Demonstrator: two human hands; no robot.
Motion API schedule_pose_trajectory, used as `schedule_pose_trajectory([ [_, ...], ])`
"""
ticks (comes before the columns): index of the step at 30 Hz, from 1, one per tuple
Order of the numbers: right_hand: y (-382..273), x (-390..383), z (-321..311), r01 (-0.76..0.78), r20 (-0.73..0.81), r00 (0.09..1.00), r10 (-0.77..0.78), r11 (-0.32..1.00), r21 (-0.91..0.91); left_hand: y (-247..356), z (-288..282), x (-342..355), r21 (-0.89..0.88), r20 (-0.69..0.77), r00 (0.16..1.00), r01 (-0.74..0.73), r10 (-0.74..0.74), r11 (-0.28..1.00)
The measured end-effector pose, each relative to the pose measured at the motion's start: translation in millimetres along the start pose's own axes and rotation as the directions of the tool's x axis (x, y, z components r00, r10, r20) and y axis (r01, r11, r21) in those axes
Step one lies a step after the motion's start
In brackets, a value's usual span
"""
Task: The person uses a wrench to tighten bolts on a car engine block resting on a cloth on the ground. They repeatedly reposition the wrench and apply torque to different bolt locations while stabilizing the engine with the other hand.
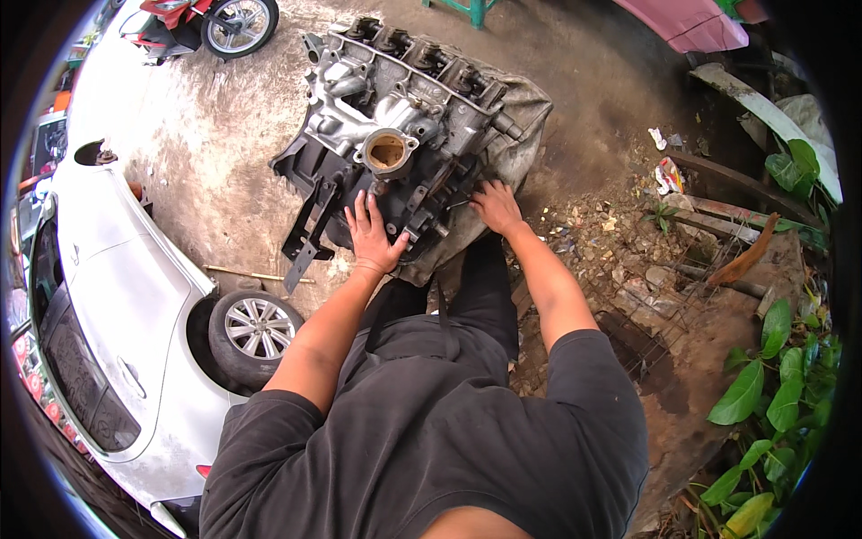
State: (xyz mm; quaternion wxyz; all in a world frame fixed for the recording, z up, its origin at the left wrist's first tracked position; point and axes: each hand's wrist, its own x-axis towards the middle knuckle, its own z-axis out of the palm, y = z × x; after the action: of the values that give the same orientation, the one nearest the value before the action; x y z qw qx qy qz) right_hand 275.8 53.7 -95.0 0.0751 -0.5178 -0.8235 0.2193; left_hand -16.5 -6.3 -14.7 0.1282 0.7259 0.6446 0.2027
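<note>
An engine (pixel 422 117) with a silver intake manifold (pixel 346 112) and a round, brown-lined opening (pixel 388 151) lies in front of me on a grey cloth (pixel 525 112). My left hand (pixel 373 238) rests with spread fingers on the dark near side of the engine, beside a black metal bracket (pixel 310 232). At the engine's near right, my right hand (pixel 496 207) has its fingers bent in; a thin dark piece shows at their tips, too small to name. Valve gear (pixel 422 58) is exposed along the far side.
A whitish car (pixel 135 269) with a wheel (pixel 256 328) stands at left. A red motorcycle (pixel 193 22) is at far left, a green stool (pixel 471 9) at the back. Rubble (pixel 620 260), a wire grid (pixel 664 314), planks (pixel 718 220) and leafy plants (pixel 781 386) lie to the right.
</note>
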Motion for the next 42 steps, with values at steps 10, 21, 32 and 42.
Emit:
schedule_pose_trajectory([
  [10, -4, -5, -22, 0.235, -0.154, 0.952, -0.264, 0.954, -0.184, 2, -3, 0, -0.004, 0.032, 0.999, 0.025, -0.025, 1.000],
  [21, -43, -12, -49, 0.197, -0.101, 0.965, -0.242, 0.923, -0.331, 5, -6, 2, -0.008, 0.046, 0.999, 0.013, -0.013, 1.000],
  [32, -31, -10, 14, -0.243, 0.016, 0.969, 0.247, 0.962, -0.126, 3, -5, 1, 0.008, 0.042, 0.999, 0.007, -0.008, 1.000],
  [42, -47, -50, -18, -0.363, 0.184, 0.917, 0.353, 0.932, 0.021, 2, -2, 1, -0.008, -0.008, 1.000, -0.005, 0.005, 1.000],
])
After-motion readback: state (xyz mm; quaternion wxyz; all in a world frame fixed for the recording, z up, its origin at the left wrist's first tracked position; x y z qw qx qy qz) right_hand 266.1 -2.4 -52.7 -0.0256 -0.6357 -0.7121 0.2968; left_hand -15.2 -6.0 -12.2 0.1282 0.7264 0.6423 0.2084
